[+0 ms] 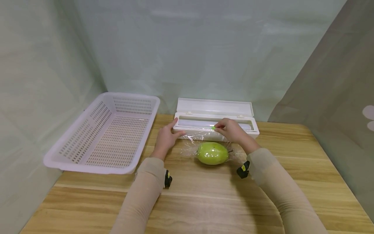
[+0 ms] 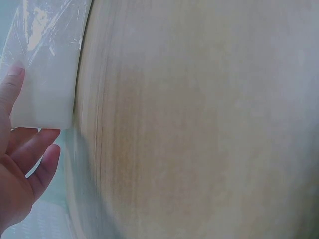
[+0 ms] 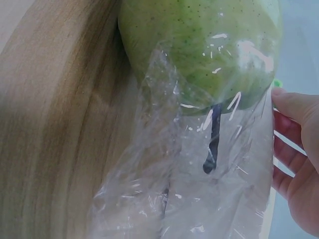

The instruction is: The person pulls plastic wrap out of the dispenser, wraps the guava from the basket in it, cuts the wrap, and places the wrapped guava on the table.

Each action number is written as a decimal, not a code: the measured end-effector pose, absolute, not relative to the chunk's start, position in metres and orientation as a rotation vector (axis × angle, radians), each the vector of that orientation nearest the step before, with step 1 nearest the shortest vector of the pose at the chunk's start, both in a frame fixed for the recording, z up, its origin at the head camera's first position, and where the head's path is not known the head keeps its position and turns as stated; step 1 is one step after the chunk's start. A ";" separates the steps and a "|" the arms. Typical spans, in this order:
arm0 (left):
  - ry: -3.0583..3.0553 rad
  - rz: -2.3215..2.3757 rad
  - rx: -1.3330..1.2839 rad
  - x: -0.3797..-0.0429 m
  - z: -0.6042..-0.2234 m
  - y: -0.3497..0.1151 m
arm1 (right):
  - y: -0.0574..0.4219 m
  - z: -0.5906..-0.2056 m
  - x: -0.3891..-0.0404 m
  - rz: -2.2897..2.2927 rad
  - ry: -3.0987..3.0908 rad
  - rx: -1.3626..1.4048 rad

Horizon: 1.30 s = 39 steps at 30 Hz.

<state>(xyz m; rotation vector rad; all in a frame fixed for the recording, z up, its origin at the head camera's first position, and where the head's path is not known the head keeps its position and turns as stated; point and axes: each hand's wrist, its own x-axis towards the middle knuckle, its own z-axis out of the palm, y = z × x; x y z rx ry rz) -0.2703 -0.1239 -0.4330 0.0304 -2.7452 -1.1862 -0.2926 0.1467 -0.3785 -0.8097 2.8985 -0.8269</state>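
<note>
A white cling film dispenser stands on the table with its lid tipped back and a film roll inside. My left hand grips its left end, thumb on the film-covered front in the left wrist view. With thumb and fingertips, my right hand pinches the small green slider on the front edge. A green pear lies on its side before the dispenser. Clear film drapes over it, and its dark stem shows through.
To the left, a white perforated plastic basket rests on the wooden table. A grey-green sheet rises behind the table's back edge. Dark cameras sit on both wrists.
</note>
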 end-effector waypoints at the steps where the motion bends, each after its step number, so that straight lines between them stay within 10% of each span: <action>1: -2.744 -1.185 0.033 -0.270 -0.433 -0.124 | 0.147 -0.379 -0.293 -0.827 2.899 -0.805; 39: -2.733 -1.191 0.035 -0.270 -0.432 -0.124 | 0.152 -0.377 -0.292 -0.815 2.901 -0.811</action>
